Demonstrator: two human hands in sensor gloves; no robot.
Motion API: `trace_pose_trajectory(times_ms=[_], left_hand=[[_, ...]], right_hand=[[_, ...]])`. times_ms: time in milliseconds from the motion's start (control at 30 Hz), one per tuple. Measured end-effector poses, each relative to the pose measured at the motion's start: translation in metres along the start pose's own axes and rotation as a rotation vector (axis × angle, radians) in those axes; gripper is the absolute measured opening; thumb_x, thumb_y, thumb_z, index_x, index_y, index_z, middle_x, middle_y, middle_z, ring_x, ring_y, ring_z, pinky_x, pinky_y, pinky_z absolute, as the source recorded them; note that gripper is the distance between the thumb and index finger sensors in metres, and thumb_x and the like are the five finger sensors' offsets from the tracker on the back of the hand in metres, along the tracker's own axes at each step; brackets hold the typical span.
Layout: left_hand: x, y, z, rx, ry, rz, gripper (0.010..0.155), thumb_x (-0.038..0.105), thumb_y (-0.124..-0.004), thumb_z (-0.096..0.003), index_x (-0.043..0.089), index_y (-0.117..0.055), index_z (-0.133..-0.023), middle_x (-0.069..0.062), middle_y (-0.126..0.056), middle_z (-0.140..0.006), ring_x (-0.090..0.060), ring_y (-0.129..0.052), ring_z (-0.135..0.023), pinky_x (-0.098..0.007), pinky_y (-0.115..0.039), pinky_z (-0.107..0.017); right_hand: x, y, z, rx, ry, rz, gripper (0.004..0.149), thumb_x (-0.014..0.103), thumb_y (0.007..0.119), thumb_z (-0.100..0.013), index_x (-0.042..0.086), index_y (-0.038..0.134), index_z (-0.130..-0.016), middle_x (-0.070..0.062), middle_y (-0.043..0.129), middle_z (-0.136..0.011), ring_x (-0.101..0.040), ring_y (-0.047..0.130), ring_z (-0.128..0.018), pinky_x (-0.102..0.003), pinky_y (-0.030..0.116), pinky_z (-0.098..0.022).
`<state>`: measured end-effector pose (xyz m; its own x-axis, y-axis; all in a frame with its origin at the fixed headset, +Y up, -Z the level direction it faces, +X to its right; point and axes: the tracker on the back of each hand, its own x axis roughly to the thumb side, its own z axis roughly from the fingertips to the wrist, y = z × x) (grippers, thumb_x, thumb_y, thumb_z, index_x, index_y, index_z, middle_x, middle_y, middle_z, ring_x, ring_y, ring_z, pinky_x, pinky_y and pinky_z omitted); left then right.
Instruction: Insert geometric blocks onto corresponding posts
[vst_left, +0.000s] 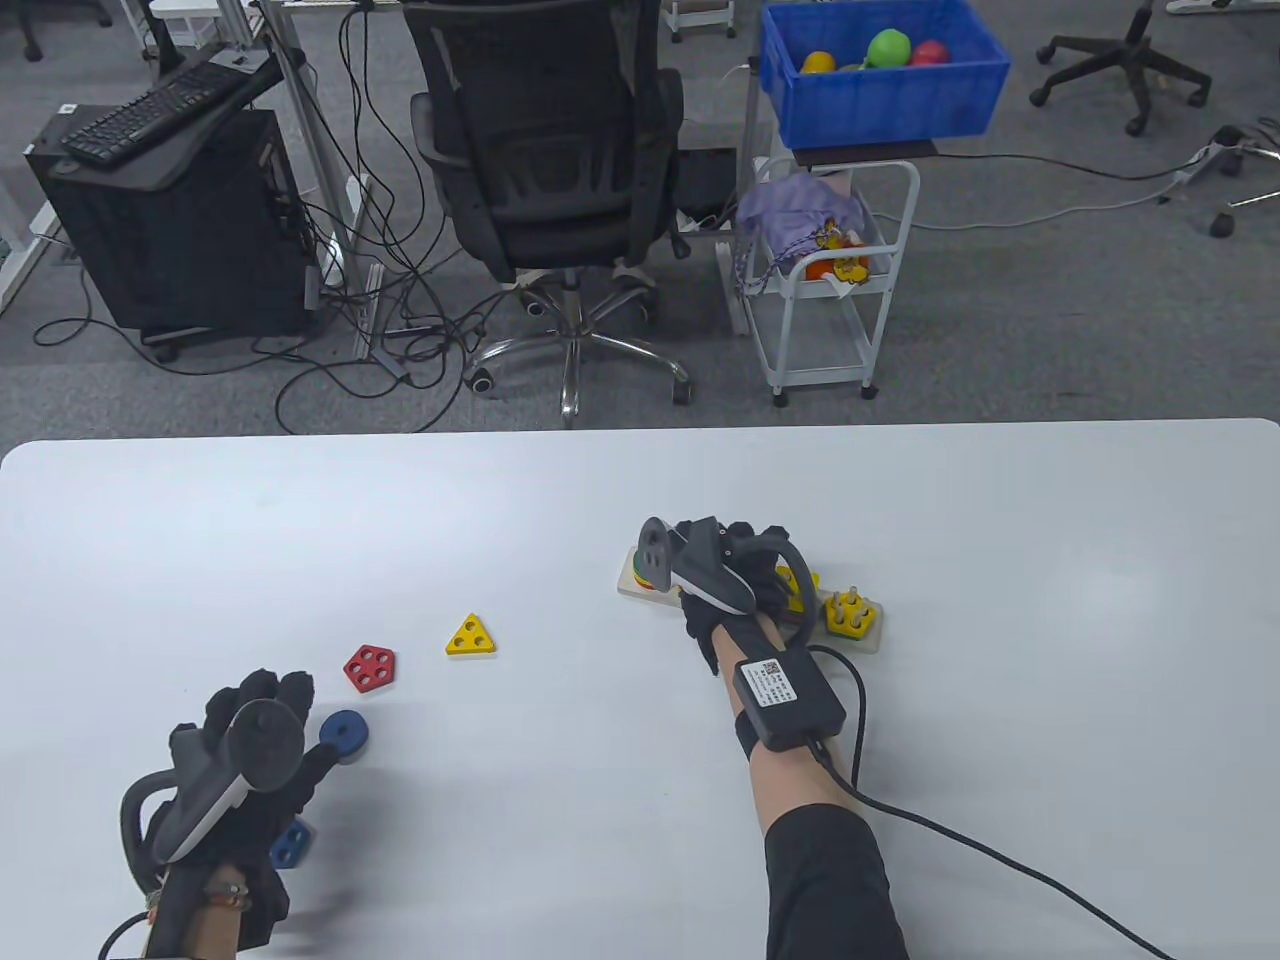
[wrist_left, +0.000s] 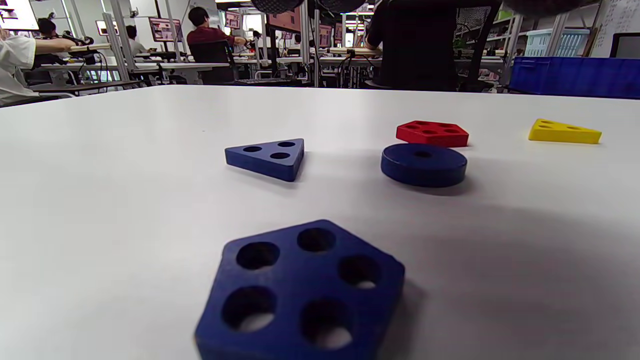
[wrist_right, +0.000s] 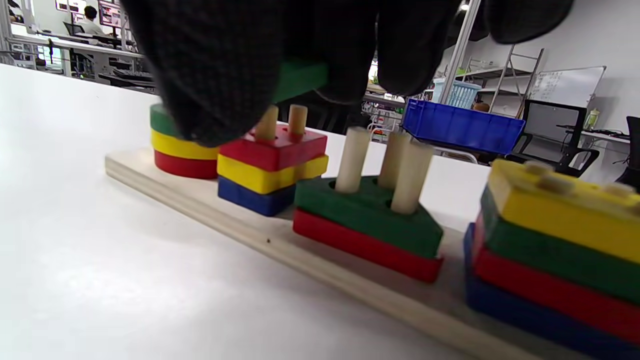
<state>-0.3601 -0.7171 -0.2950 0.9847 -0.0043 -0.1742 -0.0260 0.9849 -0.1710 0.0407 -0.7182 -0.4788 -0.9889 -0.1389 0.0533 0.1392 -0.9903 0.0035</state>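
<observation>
Right wrist view: the right hand (wrist_right: 280, 65) pinches a green block (wrist_right: 299, 77) just above the 2 posts (wrist_right: 282, 122) of the red-topped stack; it must drop straight down. Left hand (vst_left: 255, 735) hovers relaxed, holding nothing, over the loose blue blocks (vst_left: 343, 737).

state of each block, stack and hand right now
green wooden block: pinched by right hand, above two-peg stack
blue pentagon block: flat on table, loose
blue triangle block: flat, loose
blue disc: flat, loose
left hand: fingers relaxed, holding nothing
three-peg stack: red, green on; pegs exposed
</observation>
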Motion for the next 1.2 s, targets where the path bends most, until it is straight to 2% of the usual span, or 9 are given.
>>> trace_pose_trajectory(times_ms=[267, 333, 467, 667, 833, 867, 1067, 1167, 1200], left_hand=[[0.007, 0.000, 0.002, 0.007, -0.040, 0.009, 0.074, 0.062, -0.065, -0.0472, 0.042, -0.035, -0.112, 0.004, -0.033, -0.127, -0.032, -0.039, -0.121, -0.065, -0.033, -0.083], [0.007, 0.000, 0.002, 0.006, -0.041, 0.006, 0.075, 0.062, -0.065, -0.0471, 0.041, -0.035, -0.112, 0.004, -0.033, -0.127, -0.032, -0.039, -0.121, -0.065, -0.033, -0.083], [0.006, -0.001, 0.002, -0.003, -0.036, 0.002, 0.074, 0.062, -0.065, -0.0472, 0.041, -0.036, -0.112, 0.004, -0.033, -0.127, -0.032, -0.040, -0.120, -0.065, -0.034, -0.083], [0.010, -0.004, 0.002, -0.015, -0.051, -0.012, 0.074, 0.061, -0.065, -0.0473, 0.041, -0.037, -0.112, 0.004, -0.034, -0.127, -0.032, -0.041, -0.120, -0.064, -0.035, -0.083], [0.015, -0.005, 0.003, -0.010, -0.072, -0.016, 0.073, 0.061, -0.065, -0.0474, 0.041, -0.037, -0.112, 0.004, -0.035, -0.127, -0.031, -0.042, -0.120, -0.064, -0.036, -0.083], [0.017, -0.005, 0.004, -0.008, -0.079, -0.017, 0.074, 0.061, -0.066, -0.0474, 0.041, -0.037, -0.112, 0.004, -0.036, -0.126, -0.031, -0.043, -0.120, -0.064, -0.038, -0.083], [0.027, -0.006, 0.005, -0.001, -0.122, -0.024, 0.074, 0.060, -0.068, -0.0476, 0.040, -0.038, -0.112, 0.004, -0.037, -0.126, -0.030, -0.046, -0.119, -0.062, -0.040, -0.083], [0.035, -0.010, 0.007, 0.007, -0.141, -0.047, 0.073, 0.058, -0.069, -0.0480, 0.039, -0.039, -0.112, 0.003, -0.040, -0.125, -0.029, -0.052, -0.117, -0.059, -0.045, -0.083], [0.040, -0.012, 0.007, 0.007, -0.144, -0.077, 0.073, 0.058, -0.070, -0.0480, 0.040, -0.039, -0.112, 0.003, -0.041, -0.125, -0.029, -0.054, -0.116, -0.059, -0.046, -0.083]], right_hand=[[-0.003, 0.009, -0.005, 0.007, 0.032, -0.007, 0.070, 0.036, 0.092, -0.036, 0.028, 0.061, -0.098, -0.005, 0.074, -0.102, -0.037, 0.075, -0.094, -0.069, 0.058, -0.066], [-0.003, 0.011, -0.002, 0.043, -0.003, -0.027, 0.076, 0.037, 0.091, -0.037, 0.025, 0.053, -0.102, -0.010, 0.063, -0.107, -0.039, 0.069, -0.097, -0.070, 0.057, -0.066], [-0.014, 0.001, 0.013, -0.017, -0.036, -0.030, 0.075, 0.038, 0.089, -0.038, 0.024, 0.053, -0.102, -0.011, 0.062, -0.108, -0.040, 0.067, -0.098, -0.070, 0.056, -0.066], [-0.041, -0.016, 0.068, -0.048, -0.142, -0.054, 0.072, 0.041, 0.086, -0.040, 0.023, 0.054, -0.102, -0.012, 0.063, -0.107, -0.041, 0.069, -0.096, -0.070, 0.057, -0.065], [-0.059, -0.017, 0.121, -0.053, -0.198, -0.113, 0.070, 0.042, 0.084, -0.041, 0.022, 0.055, -0.102, -0.013, 0.065, -0.106, -0.041, 0.072, -0.094, -0.070, 0.059, -0.064], [-0.062, -0.012, 0.137, -0.052, -0.217, -0.134, 0.070, 0.042, 0.084, -0.041, 0.021, 0.056, -0.102, -0.013, 0.066, -0.105, -0.042, 0.073, -0.093, -0.070, 0.059, -0.063], [-0.067, 0.014, 0.189, -0.044, -0.256, -0.153, 0.070, 0.044, 0.083, -0.042, 0.021, 0.056, -0.102, -0.014, 0.066, -0.105, -0.042, 0.074, -0.093, -0.070, 0.060, -0.062], [-0.069, 0.023, 0.197, -0.079, -0.246, -0.151, 0.069, 0.044, 0.083, -0.042, 0.021, 0.057, -0.102, -0.014, 0.068, -0.105, -0.042, 0.076, -0.092, -0.070, 0.061, -0.062], [-0.070, 0.024, 0.197, -0.034, -0.253, -0.131, 0.069, 0.044, 0.083, -0.042, 0.021, 0.056, -0.102, -0.014, 0.067, -0.105, -0.042, 0.075, -0.092, -0.070, 0.061, -0.062]])
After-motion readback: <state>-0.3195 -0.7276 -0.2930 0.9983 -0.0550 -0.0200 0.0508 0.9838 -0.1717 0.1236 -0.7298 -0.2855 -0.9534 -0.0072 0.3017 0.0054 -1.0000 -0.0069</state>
